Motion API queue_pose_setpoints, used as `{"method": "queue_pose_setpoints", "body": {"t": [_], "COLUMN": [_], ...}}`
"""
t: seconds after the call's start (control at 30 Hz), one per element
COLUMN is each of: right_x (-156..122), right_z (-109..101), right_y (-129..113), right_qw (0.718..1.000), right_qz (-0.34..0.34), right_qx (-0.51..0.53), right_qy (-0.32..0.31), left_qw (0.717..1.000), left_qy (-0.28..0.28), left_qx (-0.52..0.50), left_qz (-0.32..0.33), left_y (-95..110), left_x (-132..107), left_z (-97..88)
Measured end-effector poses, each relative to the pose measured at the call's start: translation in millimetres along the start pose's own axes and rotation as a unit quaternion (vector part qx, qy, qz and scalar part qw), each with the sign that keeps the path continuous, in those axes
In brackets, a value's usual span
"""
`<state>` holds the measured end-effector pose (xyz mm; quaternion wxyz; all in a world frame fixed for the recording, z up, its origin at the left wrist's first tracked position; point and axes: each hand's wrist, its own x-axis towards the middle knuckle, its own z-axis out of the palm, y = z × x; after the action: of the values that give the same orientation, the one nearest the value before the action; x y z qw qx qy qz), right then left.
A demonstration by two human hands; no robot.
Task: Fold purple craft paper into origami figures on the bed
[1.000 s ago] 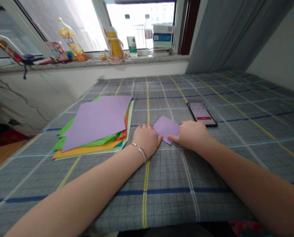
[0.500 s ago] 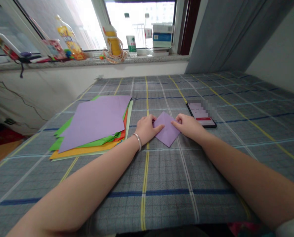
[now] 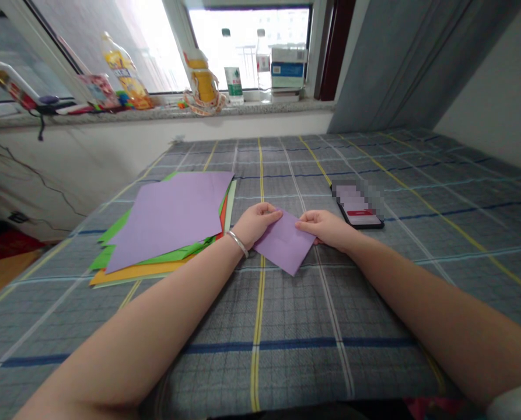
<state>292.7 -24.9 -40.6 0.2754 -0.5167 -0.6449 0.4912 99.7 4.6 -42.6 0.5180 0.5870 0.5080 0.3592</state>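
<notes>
A small folded piece of purple paper is held between my two hands above the checked cloth, one corner pointing toward me. My left hand pinches its upper left edge, thumb on top and fingers curled behind. On the upper right edge my right hand has a similar pinch, with some fingertips hidden under the paper. Left of my left hand lies a stack of coloured sheets, a large purple sheet on top with green, orange and red edges showing beneath.
A phone with a partly blurred screen lies beyond my right hand on the checked cloth. Along the windowsill stand an orange drink bottle, a yellow bottle, clear bottles and a blue-and-white box.
The folded purple paper has turned and come slightly nearer to me, and more of its surface shows. Both hands have shifted their pinch to its upper edges.
</notes>
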Motion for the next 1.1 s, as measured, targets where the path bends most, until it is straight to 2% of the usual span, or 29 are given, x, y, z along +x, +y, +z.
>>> {"method": "queue_pose_setpoints", "body": {"t": [0.2, 0.33, 0.43, 0.6, 0.67, 0.73, 0.83, 0.97, 1.1], "right_x": [0.4, 1.6, 1.7, -3.9, -6.8, -9.2, -12.7, -20.5, -26.4], "right_z": [0.8, 0.0, -1.1, -1.8, -0.8, 0.6, 1.5, -1.6, -5.1], "right_y": [3.5, 4.7, 6.4, 5.6, 3.9, 3.0, 5.3, 12.9, 19.0], "right_qw": [0.998, 0.998, 0.998, 0.999, 0.997, 0.995, 0.99, 0.976, 0.952], "right_qz": [-0.031, -0.027, -0.007, 0.025, 0.035, 0.036, 0.03, -0.027, -0.088], "right_qx": [-0.036, -0.046, -0.048, -0.042, -0.059, -0.078, -0.102, -0.182, -0.266], "right_qy": [-0.028, -0.034, -0.025, 0.006, 0.021, 0.047, 0.09, 0.12, 0.121], "left_qw": [0.983, 0.967, 0.963, 0.982, 0.98, 0.975, 0.95, 0.89, 0.864], "left_qy": [0.081, 0.096, 0.062, -0.053, -0.072, -0.066, -0.039, -0.003, -0.017], "left_qx": [0.14, 0.213, 0.239, 0.163, 0.168, 0.196, 0.279, 0.415, 0.447], "left_qz": [0.084, 0.107, 0.113, 0.083, 0.075, 0.084, 0.138, 0.191, 0.231], "left_y": [-4.2, -1.5, -2.9, -7.6, -8.4, -9.5, -12.0, -14.6, -14.0], "left_x": [1.7, 0.9, 1.7, -3.2, -8.1, -13.0, -18.0, -23.2, -32.9], "left_z": [6.1, 6.3, 2.9, -7.7, -12.2, -15.9, -17.6, -12.7, -9.7]}}
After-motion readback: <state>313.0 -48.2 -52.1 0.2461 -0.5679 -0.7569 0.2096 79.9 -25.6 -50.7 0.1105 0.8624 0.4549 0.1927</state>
